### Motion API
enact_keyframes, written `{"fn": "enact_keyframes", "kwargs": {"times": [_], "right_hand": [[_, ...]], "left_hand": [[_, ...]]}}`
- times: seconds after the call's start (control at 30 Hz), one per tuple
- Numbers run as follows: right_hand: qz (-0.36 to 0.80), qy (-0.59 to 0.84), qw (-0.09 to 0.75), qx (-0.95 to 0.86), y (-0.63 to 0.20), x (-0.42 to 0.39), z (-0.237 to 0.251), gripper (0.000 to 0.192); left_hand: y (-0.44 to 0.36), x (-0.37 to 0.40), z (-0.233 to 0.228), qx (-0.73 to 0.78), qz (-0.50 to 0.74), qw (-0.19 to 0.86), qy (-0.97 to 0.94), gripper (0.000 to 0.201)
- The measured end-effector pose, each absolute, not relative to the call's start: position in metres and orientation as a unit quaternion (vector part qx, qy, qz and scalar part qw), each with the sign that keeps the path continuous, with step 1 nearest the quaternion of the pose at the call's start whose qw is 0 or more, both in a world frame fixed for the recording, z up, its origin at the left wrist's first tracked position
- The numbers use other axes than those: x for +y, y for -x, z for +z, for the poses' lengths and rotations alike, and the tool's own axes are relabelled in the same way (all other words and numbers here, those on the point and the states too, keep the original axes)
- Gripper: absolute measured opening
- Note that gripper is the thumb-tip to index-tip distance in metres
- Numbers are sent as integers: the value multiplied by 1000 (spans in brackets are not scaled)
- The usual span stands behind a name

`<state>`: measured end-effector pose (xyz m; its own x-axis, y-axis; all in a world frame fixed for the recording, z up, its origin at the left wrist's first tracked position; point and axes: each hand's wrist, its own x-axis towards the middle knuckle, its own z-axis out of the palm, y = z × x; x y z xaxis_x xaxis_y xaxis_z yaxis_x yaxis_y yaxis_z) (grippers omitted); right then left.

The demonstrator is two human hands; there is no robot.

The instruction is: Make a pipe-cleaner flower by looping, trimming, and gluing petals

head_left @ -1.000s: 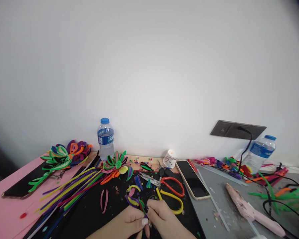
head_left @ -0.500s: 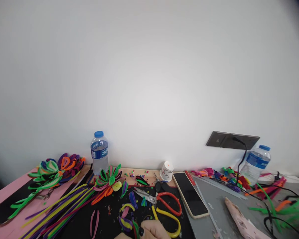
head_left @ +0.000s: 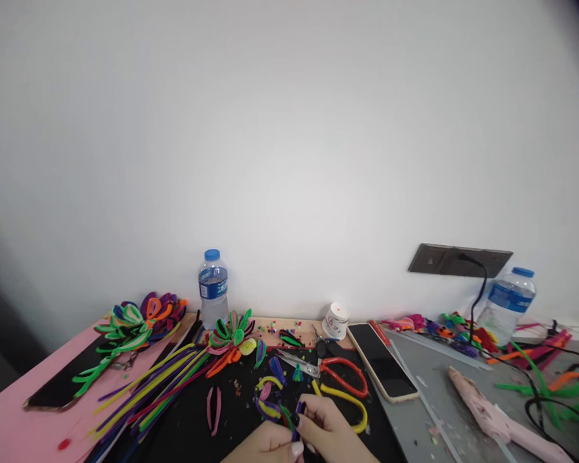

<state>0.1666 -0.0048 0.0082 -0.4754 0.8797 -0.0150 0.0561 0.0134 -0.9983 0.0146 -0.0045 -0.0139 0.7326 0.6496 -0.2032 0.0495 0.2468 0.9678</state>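
Note:
My left hand (head_left: 269,442) and my right hand (head_left: 327,426) meet at the bottom middle, fingers pinched together. Between their fingertips is a short purple pipe cleaner (head_left: 296,432), mostly hidden by the fingers. Just beyond them lie bent loops of pipe cleaner, including a yellow and purple loop (head_left: 268,409). A pair of scissors with red handles (head_left: 346,374) rests close to my right hand, beside a tool with yellow handles (head_left: 350,405). To the left lies a single pink pipe cleaner loop (head_left: 213,411) on the black mat (head_left: 186,427).
Long pipe cleaners (head_left: 159,386) and pipe cleaner flowers (head_left: 231,339) lie leftward. A water bottle (head_left: 213,289), a paper cup (head_left: 336,321) and small beads stand near the wall. On the right are a phone (head_left: 383,361), a pink glue gun (head_left: 492,415), a black cable and another bottle (head_left: 509,305).
The view has shifted, so the table's things sit further right and slightly higher. Both hands now show more fully, together at the purple pipe cleaner.

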Motion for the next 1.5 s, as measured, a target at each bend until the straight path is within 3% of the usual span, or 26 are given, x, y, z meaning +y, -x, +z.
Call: {"fn": "enact_keyframes", "kwargs": {"times": [0.2, 0.3, 0.4, 0.57, 0.8, 0.87, 0.93, 1.0, 1.1, 1.2, 1.3, 1.5], "right_hand": [[575, 425, 452, -533, -170, -2, 8, 36], [510, 464, 547, -475, -179, 3, 12, 36], [446, 504, 584, -454, -190, 7, 14, 34], [395, 542, 576, -468, -202, 11, 11, 33], [362, 561, 484, -566, -197, 8, 14, 25], [313, 562, 479, -597, -195, 4, 21, 10], [219, 556, 455, -661, -193, -2, 27, 21], [251, 518, 405, -710, -189, -8, 31, 32], [443, 429, 354, -703, -179, -15, 28, 41], [557, 390, 399, -616, -167, -19, 19, 27], [599, 397, 440, -539, -162, -19, 12, 12], [617, 408, 452, -499, -163, -14, 2, 22]], "left_hand": [[-15, -15, -14, 323, 254, 800, -436, 52], [-12, -19, -3, 325, 338, 788, -398, 41], [-7, -19, 4, 332, 407, 763, -376, 35], [-2, -16, 10, 358, 429, 752, -349, 34], [-1, -13, 3, 389, 432, 739, -341, 27], [-1, -12, 0, 387, 436, 741, -333, 25], [-1, -11, -2, 387, 445, 741, -321, 23], [0, -10, -2, 389, 455, 739, -309, 23], [1, -9, -1, 391, 468, 728, -314, 24], [1, -7, -4, 396, 456, 704, -374, 28], [-1, -7, -9, 405, 427, 657, -472, 36], [-2, -19, -7, 393, 352, 537, -659, 41]]}}
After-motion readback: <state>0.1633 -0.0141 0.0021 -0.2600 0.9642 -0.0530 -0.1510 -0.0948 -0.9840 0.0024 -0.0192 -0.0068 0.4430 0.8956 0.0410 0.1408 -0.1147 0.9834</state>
